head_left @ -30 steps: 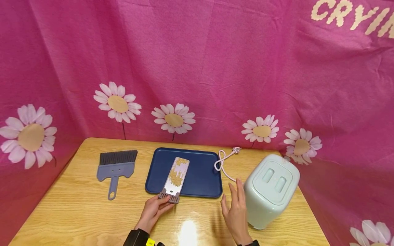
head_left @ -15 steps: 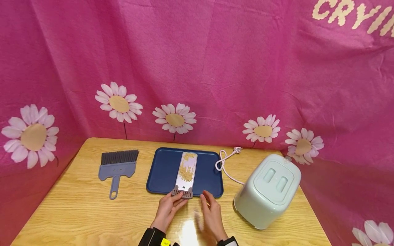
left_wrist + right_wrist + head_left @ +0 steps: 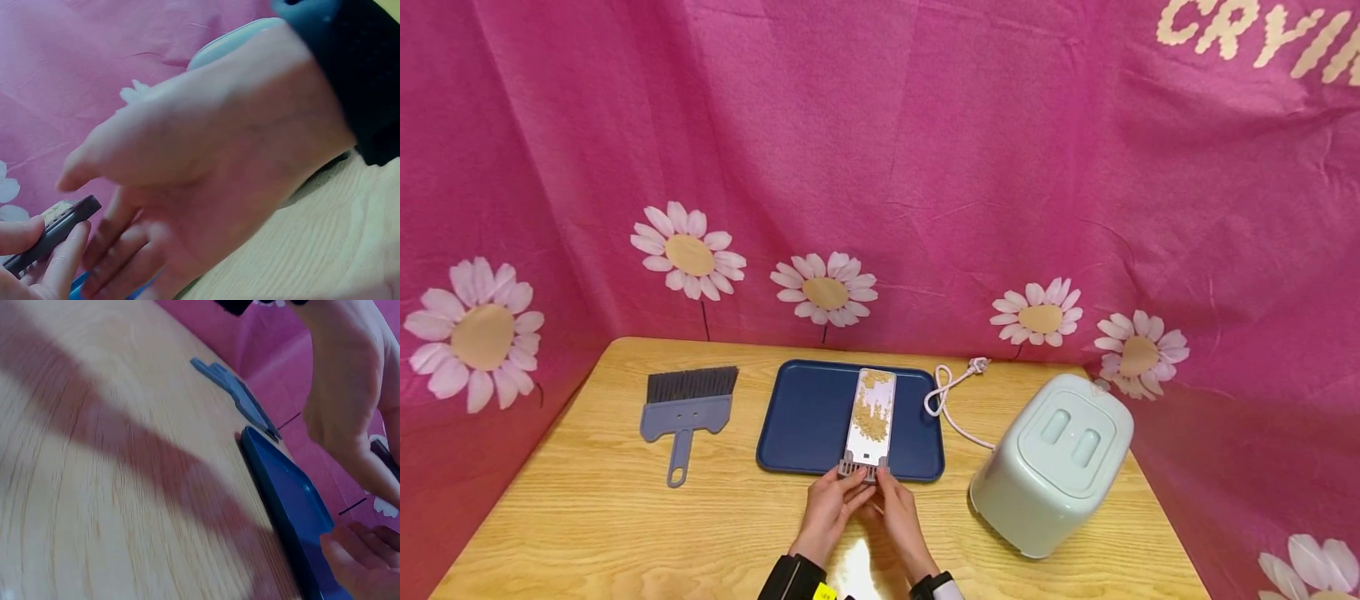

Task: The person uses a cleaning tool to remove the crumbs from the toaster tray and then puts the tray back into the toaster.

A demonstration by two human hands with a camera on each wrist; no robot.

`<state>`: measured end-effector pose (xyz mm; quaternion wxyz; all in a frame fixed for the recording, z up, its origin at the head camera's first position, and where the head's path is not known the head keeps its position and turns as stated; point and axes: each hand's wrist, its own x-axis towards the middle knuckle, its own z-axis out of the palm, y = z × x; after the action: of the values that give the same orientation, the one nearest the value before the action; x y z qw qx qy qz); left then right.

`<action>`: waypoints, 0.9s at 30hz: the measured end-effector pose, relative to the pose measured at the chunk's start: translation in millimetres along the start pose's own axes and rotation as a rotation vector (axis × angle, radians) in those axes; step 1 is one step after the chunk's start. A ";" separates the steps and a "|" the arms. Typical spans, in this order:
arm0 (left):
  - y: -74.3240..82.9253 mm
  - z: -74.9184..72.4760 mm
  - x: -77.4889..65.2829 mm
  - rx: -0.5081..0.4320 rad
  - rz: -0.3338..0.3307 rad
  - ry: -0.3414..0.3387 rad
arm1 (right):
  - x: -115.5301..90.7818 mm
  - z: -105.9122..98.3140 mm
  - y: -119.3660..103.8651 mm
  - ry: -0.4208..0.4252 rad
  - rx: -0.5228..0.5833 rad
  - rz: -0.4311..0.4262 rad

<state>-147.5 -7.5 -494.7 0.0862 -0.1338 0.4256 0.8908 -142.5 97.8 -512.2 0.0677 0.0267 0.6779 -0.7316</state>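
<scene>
In the head view my left hand [image 3: 829, 510] pinches the grey slotted end of a long, narrow metal crumb tray [image 3: 859, 447]. Tan crumbs [image 3: 871, 423] lie scattered along it. The crumb tray is over the right half of a dark blue serving tray [image 3: 801, 421]. My right hand [image 3: 901, 518] has its thumb and forefinger at the right corner of the grey end. In the left wrist view the right hand [image 3: 187, 162] spreads thumb and fingers around the grey end with a small gap. The right wrist view shows little of the crumb tray.
A pale mint toaster [image 3: 1048, 475] with a lid stands at the right. Its white cord [image 3: 951, 396] curls beside the blue tray, with the plug at the back. At the left lies a grey-blue hand brush [image 3: 685, 417]. A pink curtain [image 3: 880, 167] hangs behind the wooden table [image 3: 662, 533].
My left hand has carried the crumb tray rightward and turned it straighter. My right hand has left the toaster's side and come in to the grey end. The toaster shows tilted to rest on the table.
</scene>
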 end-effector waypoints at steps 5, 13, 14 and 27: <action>-4.1 0.1 -1.2 0.017 0.007 -0.001 | -4.4 4.0 -5.4 -0.050 0.113 0.027; -8.4 -0.7 -0.2 0.012 -0.007 0.003 | -4.6 1.2 -0.6 -0.119 0.278 0.038; -8.5 -1.2 -0.2 0.009 -0.010 -0.004 | -4.5 0.5 -0.4 -0.123 0.291 0.038; -7.1 -1.7 -2.4 -0.039 -0.071 -0.100 | -4.9 -11.3 -4.9 -0.157 0.447 0.040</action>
<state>-143.0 -4.5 -500.2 0.1362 -0.1059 0.3982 0.9009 -138.9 109.7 -507.7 0.1269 -0.0027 0.4910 -0.8619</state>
